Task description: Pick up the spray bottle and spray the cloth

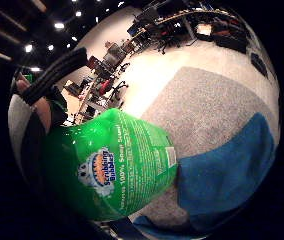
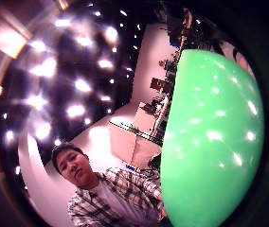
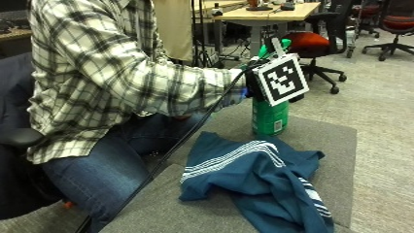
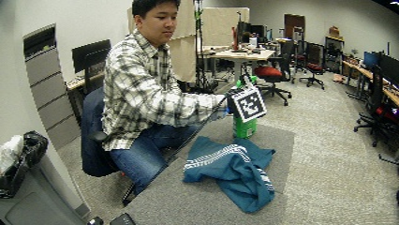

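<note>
1. The cloth (image 3: pixel 259 177) is nearest the outside camera: a dark teal garment with white stripes, crumpled in a loose heap, one end trailing toward the table's near edge. I'll use it as the landmark.
2. Just behind the cloth the spray bottle (image 3: pixel 269 115) stands upright on the table. It has a bright green body with a printed label and a green trigger head on top. It sits close to the cloth, but I can't tell if they touch.
3. The gloved right hand (image 3: pixel 251 82) is at the bottle's upper part. The marker card covers most of it, so I honestly cannot tell how the fingers sit or whether they wrap around the bottle. In the little finger side palm view the green bottle (image 1: pixel 113 165) fills a big chunk of the picture, so it's right up against the palm.
4. The table (image 3: pixel 326 141) under the cloth has a grey, carpet-like top.
5. Beside the cloth sits the person in a plaid shirt (image 3: pixel 97 73) and jeans, arm stretched out to the bottle.
6. Further back past the cloth there's a wooden desk (image 3: pixel 271 13), a red office chair (image 3: pixel 309 42) and grey carpet floor (image 3: pixel 382 97).
</note>
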